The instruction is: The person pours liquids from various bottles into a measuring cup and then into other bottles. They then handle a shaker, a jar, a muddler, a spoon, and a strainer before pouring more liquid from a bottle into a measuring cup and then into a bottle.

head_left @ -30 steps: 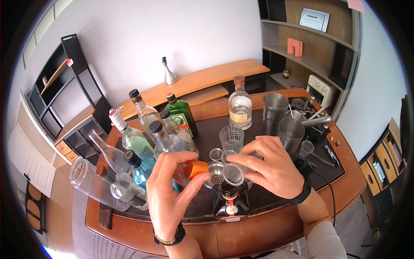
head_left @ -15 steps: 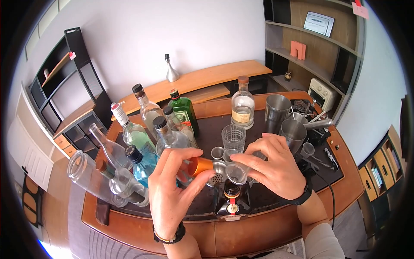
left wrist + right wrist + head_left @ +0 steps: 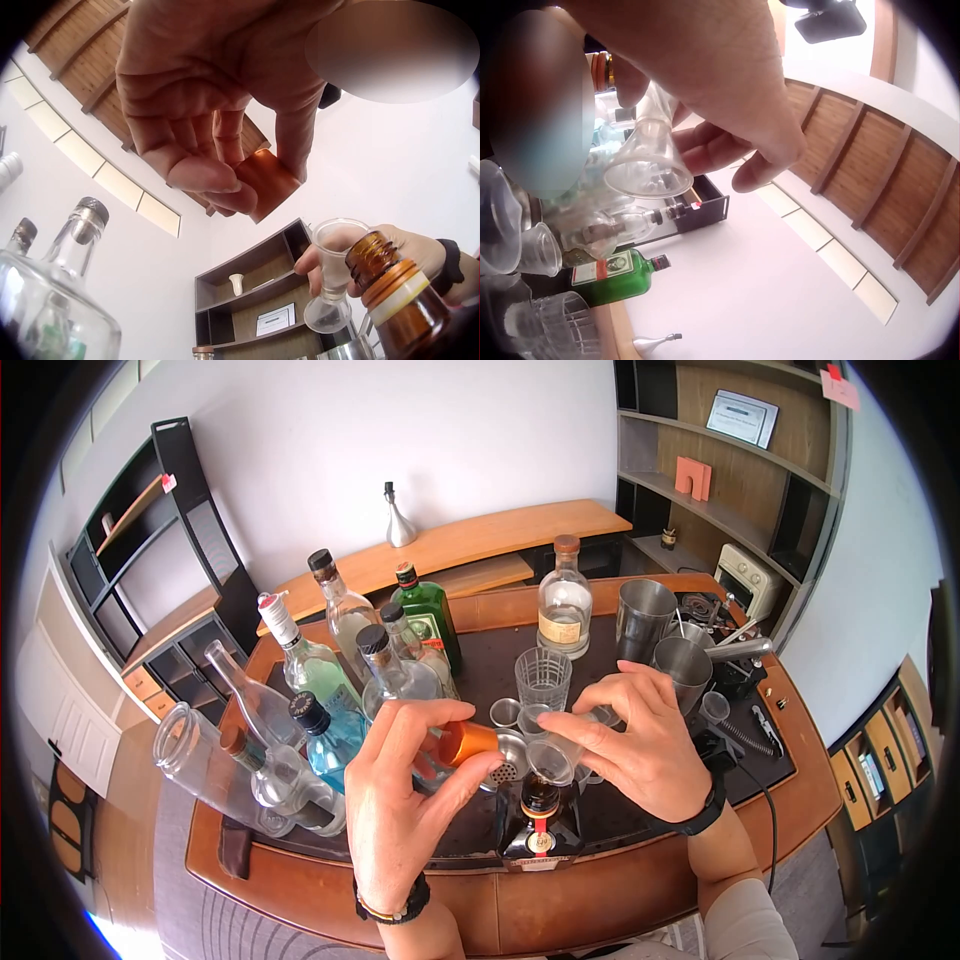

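Note:
My left hand [image 3: 400, 790] pinches an orange bottle cap [image 3: 467, 743] between thumb and fingers, left of the jigger. A clear, double-ended plastic jigger [image 3: 334, 274] is held at its narrow middle by my right hand [image 3: 650, 750]. In the head view one wide rim of the jigger faces me, right at the mouth of a dark square bottle [image 3: 541, 838]. That bottle stands upright near the table's front, uncapped; its amber threaded neck [image 3: 373, 259] shows in the left wrist view. The jigger's other flared end [image 3: 649, 176] points toward the right wrist camera.
Several bottles crowd the left, among them a blue bottle [image 3: 335, 740] and a green bottle [image 3: 428, 622]. A strainer [image 3: 508, 755] and a cut glass [image 3: 543, 677] lie beyond the hands. Metal shaker tins [image 3: 645, 615] stand at right; a corked bottle [image 3: 565, 605] is at the back.
The head view has shifted slightly. My left hand with the orange cap has come a little to the right, nearer the jigger. Both hands keep their hold.

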Demonstrator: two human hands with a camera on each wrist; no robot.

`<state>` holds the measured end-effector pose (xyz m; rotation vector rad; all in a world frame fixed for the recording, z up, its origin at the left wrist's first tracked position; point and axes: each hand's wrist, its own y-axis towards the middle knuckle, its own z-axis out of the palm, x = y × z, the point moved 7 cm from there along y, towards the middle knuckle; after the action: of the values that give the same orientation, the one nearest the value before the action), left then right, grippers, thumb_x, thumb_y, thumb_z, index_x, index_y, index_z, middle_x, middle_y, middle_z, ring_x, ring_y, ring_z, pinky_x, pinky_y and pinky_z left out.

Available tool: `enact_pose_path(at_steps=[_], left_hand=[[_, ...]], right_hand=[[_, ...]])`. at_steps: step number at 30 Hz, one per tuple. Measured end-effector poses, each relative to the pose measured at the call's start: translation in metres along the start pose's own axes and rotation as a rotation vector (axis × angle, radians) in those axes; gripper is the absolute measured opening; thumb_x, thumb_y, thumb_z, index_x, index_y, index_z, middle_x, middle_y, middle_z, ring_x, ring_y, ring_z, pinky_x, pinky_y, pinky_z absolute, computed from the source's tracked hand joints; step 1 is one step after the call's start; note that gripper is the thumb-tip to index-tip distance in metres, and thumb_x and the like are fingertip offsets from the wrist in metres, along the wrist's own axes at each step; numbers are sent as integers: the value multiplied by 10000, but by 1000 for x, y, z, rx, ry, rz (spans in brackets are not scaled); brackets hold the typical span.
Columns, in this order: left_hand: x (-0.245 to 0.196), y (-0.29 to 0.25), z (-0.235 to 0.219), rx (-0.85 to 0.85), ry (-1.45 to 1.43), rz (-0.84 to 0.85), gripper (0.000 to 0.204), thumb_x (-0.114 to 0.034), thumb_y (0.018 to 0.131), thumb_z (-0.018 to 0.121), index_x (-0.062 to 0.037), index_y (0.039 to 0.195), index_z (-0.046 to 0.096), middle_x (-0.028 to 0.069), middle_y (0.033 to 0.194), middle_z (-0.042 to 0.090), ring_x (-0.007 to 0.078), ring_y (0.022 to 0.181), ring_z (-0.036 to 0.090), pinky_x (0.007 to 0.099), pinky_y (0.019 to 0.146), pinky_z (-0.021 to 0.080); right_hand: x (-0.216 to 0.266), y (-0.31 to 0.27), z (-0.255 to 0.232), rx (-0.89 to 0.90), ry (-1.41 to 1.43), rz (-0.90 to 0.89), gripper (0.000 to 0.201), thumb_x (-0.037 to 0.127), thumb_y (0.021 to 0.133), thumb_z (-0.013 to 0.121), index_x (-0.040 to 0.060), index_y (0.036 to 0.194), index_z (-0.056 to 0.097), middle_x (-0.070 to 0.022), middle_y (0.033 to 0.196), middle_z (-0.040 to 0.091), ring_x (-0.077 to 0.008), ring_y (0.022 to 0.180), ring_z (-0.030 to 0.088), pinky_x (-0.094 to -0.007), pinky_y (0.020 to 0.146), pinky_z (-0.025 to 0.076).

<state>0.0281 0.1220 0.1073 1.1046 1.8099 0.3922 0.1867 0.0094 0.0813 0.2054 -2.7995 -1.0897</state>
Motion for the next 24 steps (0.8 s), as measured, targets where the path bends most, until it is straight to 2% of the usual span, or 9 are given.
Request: enact_pose_path(at_steps=[5, 24], left_hand=[[-1, 0, 1, 7, 7, 3, 401, -141, 705, 879, -52, 1046, 686, 53, 914, 649, 150, 708, 628, 269, 584, 485], [-3, 0, 4, 15, 3, 8, 391, -164, 713, 880, -66, 1039, 688, 43, 905, 652, 151, 694, 626, 270, 586, 488]], right_hand=[[0, 0, 1, -20, -17, 7, 492, 98, 800, 728, 233, 1269, 671, -12, 997, 551, -219, 984, 543, -452, 1046, 383], [4, 0, -3, -67, -80, -11, 500, 80, 794, 718, 247, 1262, 666, -14, 984, 562, -203, 999, 573, -465, 1075, 371]])
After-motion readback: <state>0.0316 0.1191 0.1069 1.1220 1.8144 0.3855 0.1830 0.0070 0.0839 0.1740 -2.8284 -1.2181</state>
